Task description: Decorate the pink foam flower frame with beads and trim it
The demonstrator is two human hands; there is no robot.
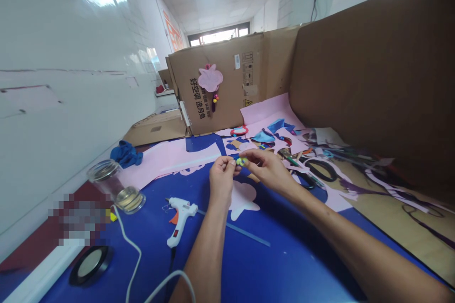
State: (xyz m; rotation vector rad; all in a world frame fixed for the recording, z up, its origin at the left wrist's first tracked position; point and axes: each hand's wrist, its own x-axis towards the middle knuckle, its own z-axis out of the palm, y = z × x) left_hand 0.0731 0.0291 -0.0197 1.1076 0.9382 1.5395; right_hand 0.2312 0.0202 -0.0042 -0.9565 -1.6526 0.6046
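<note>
Both my hands meet over the blue table, fingers pinched round a small yellow-green piece with dark spots; its kind is too small to make out. My left hand grips it from the left, and my right hand from the right. Below them lies a pink paper cutout with a wavy outline, partly behind my left wrist. To the left of my left forearm rests a white glue gun with an orange trigger; a translucent glue stick seems to run out from behind that forearm.
A glass jar and a black-rimmed disc stand left, near a white cable. Scissors lie among paper scraps at right. Cardboard walls enclose the back, with a pink flower-shaped ornament on one.
</note>
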